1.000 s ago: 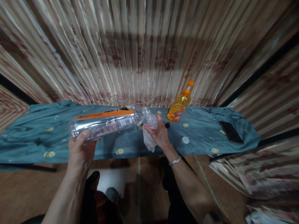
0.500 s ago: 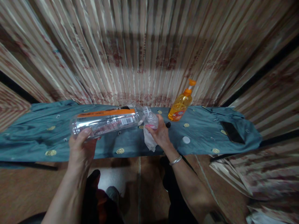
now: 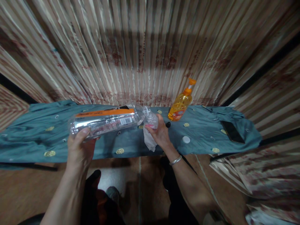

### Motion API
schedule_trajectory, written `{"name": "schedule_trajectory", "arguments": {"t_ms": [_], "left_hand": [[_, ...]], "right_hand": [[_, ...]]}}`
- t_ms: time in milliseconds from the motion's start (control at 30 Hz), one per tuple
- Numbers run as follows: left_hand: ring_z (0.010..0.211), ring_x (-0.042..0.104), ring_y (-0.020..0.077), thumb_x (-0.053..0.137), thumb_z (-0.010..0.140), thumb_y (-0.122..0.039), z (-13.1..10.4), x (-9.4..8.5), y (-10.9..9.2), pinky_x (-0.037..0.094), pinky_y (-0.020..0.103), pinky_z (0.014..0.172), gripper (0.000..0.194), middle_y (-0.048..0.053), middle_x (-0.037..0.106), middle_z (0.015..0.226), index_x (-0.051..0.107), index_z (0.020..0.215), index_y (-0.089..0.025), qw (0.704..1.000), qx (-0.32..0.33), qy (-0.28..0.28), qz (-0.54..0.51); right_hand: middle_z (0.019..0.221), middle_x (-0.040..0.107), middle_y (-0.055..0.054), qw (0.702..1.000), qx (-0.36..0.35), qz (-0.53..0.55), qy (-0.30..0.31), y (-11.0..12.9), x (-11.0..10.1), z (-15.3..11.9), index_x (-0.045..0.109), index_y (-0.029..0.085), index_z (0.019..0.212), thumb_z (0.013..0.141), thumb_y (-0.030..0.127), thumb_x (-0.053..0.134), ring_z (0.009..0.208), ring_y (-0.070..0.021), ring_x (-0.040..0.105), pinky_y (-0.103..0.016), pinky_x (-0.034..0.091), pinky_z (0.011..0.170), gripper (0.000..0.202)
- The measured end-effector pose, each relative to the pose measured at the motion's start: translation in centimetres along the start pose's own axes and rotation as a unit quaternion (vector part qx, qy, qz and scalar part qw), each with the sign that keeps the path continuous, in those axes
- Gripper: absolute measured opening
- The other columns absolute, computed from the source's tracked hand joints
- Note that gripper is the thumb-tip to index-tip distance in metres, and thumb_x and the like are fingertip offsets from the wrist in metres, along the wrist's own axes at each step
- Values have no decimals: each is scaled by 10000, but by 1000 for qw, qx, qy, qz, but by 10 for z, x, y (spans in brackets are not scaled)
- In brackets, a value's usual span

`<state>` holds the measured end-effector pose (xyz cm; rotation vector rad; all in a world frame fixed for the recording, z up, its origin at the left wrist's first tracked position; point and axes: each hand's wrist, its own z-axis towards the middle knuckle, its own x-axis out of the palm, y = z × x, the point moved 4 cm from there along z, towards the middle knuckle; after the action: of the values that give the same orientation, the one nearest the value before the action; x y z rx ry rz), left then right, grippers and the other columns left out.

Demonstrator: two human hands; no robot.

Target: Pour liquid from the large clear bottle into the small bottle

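Observation:
A large clear bottle (image 3: pixel 105 122) with an orange band and a barcode label lies nearly level in the air, its neck pointing right. My left hand (image 3: pixel 81 145) is wrapped round its base end. My right hand (image 3: pixel 160 132) grips a small clear bottle (image 3: pixel 152 120) below and beside the large bottle's mouth; the two necks meet or overlap. Whether liquid passes between them cannot be made out. A crumpled white tissue (image 3: pixel 149 140) hangs just under the small bottle, by my right fingers.
On the teal cloth (image 3: pixel 131 142) stand an orange pump bottle (image 3: pixel 180 106), a small black cap (image 3: pixel 168 124), a white round lid (image 3: pixel 186 139) and a black phone (image 3: pixel 232 132). A striped curtain (image 3: pixel 140 56) hangs behind the table.
The view has shifted very slightly. Both hands keep their holds, and the two bottles stay mouth to mouth in nearly the same pose.

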<state>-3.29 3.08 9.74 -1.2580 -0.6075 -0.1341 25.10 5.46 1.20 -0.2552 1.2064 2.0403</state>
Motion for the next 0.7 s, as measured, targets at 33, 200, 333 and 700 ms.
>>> {"name": "schedule_trajectory", "arguments": {"t_ms": [33,200,333,700], "left_hand": [[568,555,105,877,454,-256,0,0,0,441,198,443,428,-37,623,699,680,831,-206,1000,1,0,-1],[566,554,107,874,457,-252,0,0,0,446,195,441,474,-37,623,699,691,892,-214,1000,2,-2,-2],[602,569,114,874,466,-246,0,0,0,452,189,454,456,-28,632,724,685,880,-213,1000,4,1,-3],[588,560,106,886,456,-258,-1,3,0,432,192,460,545,-38,633,715,680,960,-223,1000,3,12,-4]], "right_hand": [[1331,596,-166,1000,0,1,0,0,0,0,393,178,1420,840,533,690,1240,-317,588,-495,500,1024,742],[1329,604,-156,1000,-3,3,-6,0,0,0,388,204,1421,843,538,683,1232,-316,593,-502,503,1017,730],[1307,618,-153,1000,3,-2,0,1,0,0,385,203,1419,835,542,692,1205,-313,609,-498,513,1000,742],[1319,609,-169,1000,-3,-2,9,2,-2,0,399,170,1401,829,533,704,1226,-320,601,-484,513,1007,743]]}}
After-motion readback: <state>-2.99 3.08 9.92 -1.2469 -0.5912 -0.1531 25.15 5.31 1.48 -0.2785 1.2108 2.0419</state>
